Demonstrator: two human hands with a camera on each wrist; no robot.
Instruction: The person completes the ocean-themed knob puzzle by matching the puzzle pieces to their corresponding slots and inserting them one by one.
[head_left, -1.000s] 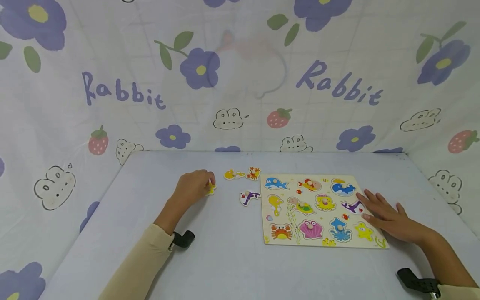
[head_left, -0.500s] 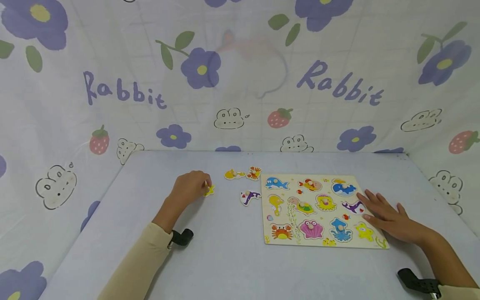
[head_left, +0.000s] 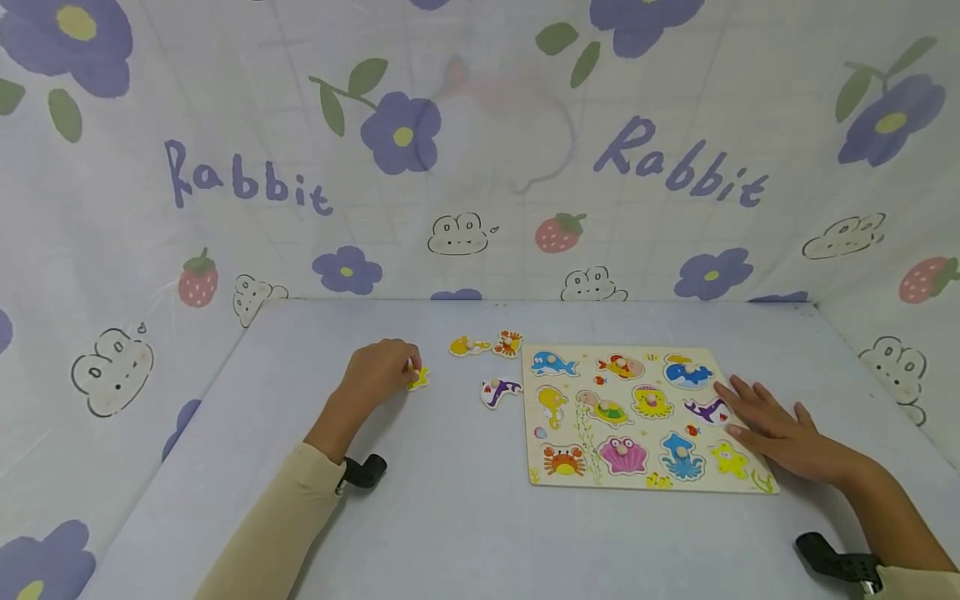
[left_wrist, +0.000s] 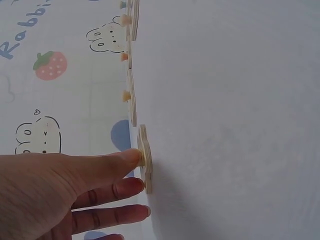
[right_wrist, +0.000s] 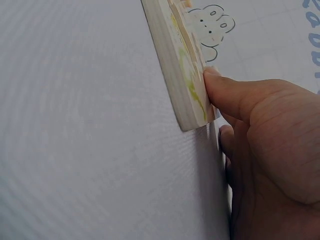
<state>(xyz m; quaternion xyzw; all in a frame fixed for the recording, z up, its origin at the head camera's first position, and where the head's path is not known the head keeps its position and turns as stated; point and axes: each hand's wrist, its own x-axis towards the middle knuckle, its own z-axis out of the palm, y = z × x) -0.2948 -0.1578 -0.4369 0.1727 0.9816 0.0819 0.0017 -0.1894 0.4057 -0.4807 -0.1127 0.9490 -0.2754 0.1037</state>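
Note:
My left hand (head_left: 378, 372) pinches the yellow starfish puzzle piece (head_left: 419, 378) by its knob, with the piece at the tabletop; in the left wrist view the thumb presses the knob of the starfish piece (left_wrist: 145, 165). My right hand (head_left: 787, 437) rests at the right edge of the wooden peg puzzle board (head_left: 652, 490), fingers straight, the thumb touching its face. Loose between left hand and board lie a yellow seahorse piece (head_left: 468, 346), a crab piece (head_left: 507, 343) and a purple dolphin-like piece (head_left: 499, 392). Starfish, seahorse, crab and purple spots on the board show pictures without knobs.
Several knobbed pieces sit in the board, such as the pink shell (head_left: 622, 456) and blue squid (head_left: 682, 457). A pale cloth covers the table (head_left: 450, 525). Behind it hangs a printed curtain (head_left: 495, 167). Each wrist carries a black camera mount (head_left: 365, 472).
The left hand with the starfish piece shifted slightly left, then stayed nearly still. The right hand and the board kept their places.

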